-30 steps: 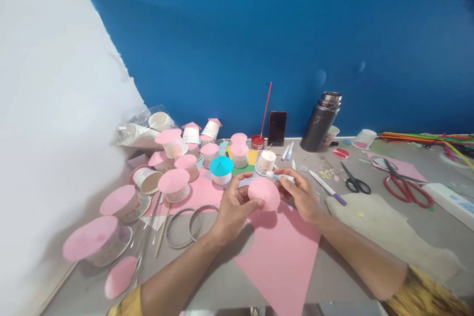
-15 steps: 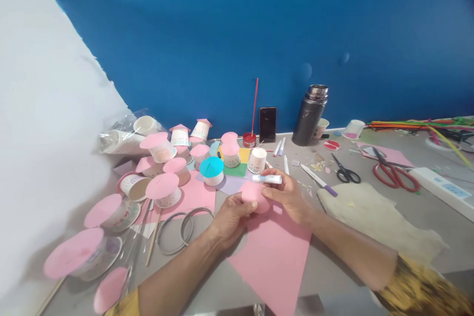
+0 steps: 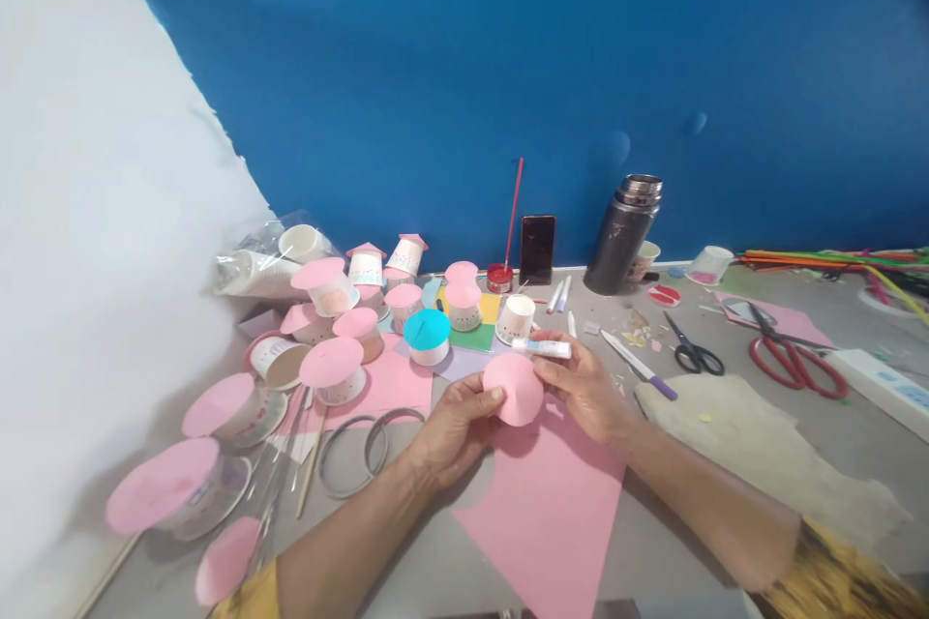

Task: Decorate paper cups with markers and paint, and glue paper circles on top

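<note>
My left hand (image 3: 464, 421) pinches a round pink paper disc (image 3: 515, 392) at its left edge, thumb on top. The disc faces me. My right hand (image 3: 577, 387) is closed around a short white tube with blue print (image 3: 544, 348), which lies level above the disc; its exact kind I cannot make out. The right fingers meet or nearly meet the disc's right edge. Below both hands lies a pink paper sheet (image 3: 552, 513) with a curved cut in its left side. Just behind the tube stands an upside-down white paper cup (image 3: 517, 317).
Paper cups with pink disc tops (image 3: 332, 366) crowd the left, beside one with a blue top (image 3: 427, 334) and two grey rings (image 3: 348, 457). Rightward are a purple-capped marker (image 3: 639, 365), black scissors (image 3: 693, 348), red-handled scissors (image 3: 794, 363), a dark flask (image 3: 620, 237) and a phone (image 3: 538, 250).
The view has shifted slightly, so everything sits a little further right. The pink disc has turned more toward me, and my right fingers have slid from its face to its right edge.
</note>
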The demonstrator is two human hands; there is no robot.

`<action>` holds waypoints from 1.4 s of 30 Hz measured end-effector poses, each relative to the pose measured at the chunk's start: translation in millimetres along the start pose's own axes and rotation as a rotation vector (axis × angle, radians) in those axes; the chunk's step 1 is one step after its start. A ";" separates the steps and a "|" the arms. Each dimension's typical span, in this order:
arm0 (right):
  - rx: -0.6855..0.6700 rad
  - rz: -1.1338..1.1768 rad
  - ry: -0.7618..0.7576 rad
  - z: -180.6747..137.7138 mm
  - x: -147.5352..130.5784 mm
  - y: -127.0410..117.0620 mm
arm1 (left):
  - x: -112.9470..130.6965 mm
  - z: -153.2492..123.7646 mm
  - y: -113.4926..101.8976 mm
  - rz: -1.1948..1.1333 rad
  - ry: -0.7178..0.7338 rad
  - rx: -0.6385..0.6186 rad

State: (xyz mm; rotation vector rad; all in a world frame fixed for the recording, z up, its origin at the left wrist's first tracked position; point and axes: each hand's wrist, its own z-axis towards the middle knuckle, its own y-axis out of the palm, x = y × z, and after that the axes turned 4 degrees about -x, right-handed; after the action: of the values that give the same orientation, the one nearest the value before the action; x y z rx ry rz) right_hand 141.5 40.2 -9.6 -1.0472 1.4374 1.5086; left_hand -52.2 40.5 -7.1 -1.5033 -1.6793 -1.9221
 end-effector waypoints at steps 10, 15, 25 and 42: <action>0.740 -0.173 -0.733 46.5 -75.8 -109.3 | 6.1 5.1 -5.7 -0.012 0.076 0.107; 0.735 -0.390 -0.363 61.9 -63.9 -149.2 | 6.6 5.9 -6.2 0.004 0.035 0.140; 0.445 -0.415 -0.262 72.1 -35.8 -145.9 | 4.1 2.8 -5.9 0.090 -0.042 0.084; 0.556 -0.629 -0.239 93.5 -18.1 -166.7 | 4.5 0.3 -0.5 0.187 -0.091 -0.014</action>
State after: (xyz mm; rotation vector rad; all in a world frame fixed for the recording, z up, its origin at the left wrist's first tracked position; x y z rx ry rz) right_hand 299.7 141.5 -49.2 -0.8231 1.1125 0.6961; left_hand -54.5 42.9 -4.1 -1.7104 -1.5020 -1.7979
